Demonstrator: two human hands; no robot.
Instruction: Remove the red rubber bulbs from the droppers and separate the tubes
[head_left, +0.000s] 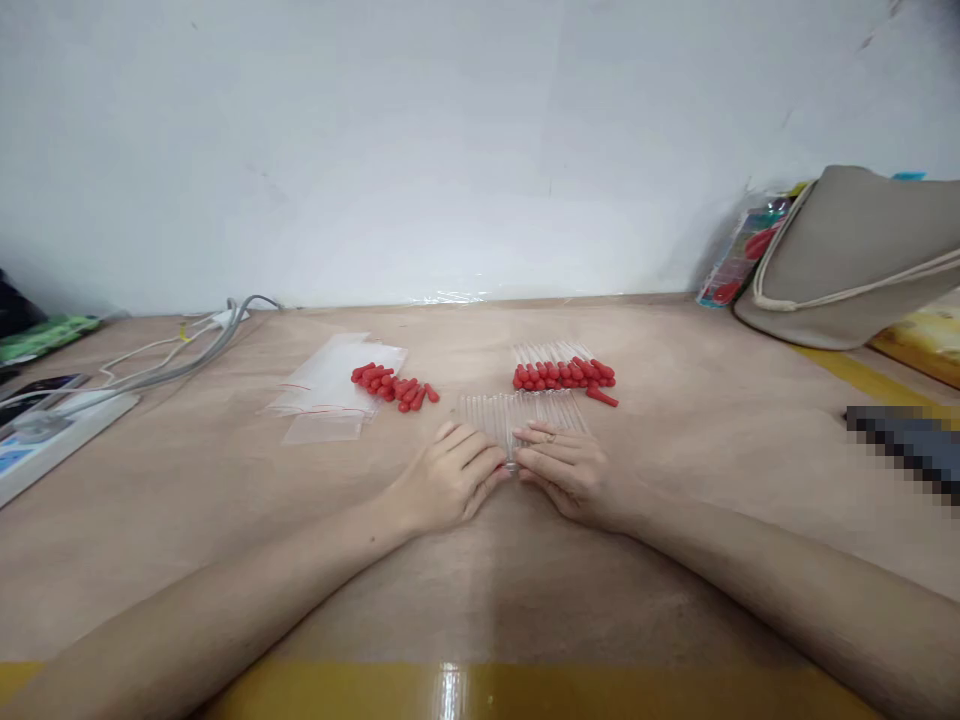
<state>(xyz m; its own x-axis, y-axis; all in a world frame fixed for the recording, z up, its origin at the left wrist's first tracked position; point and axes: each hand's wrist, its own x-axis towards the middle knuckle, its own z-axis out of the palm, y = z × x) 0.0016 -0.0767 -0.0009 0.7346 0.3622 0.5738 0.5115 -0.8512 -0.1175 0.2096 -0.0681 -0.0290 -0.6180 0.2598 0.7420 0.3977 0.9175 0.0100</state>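
A row of clear glass dropper tubes (487,412) lies side by side on the table in front of me. My left hand (461,470) is closed, its fingers curled over the near left part of the tubes, thumb tucked below. From the other side my right hand (566,470) bends over the near right part, with thumb and fingers drawn together. Between the fingertips of both hands a few glass tube ends (511,467) show. Under the hands the rest of the tubes is hidden. Beyond them lie droppers with red rubber bulbs (562,375), bulbs toward me, and one red-bulbed piece (602,396) sits askew.
Loose red rubber bulbs (394,385) lie partly on clear plastic zip bags (322,425) at left. Further left are a power strip (67,440) and cables (180,365). A grey bag (855,260), a bottle-like package (742,250) and a blurred dark object (907,445) are at right.
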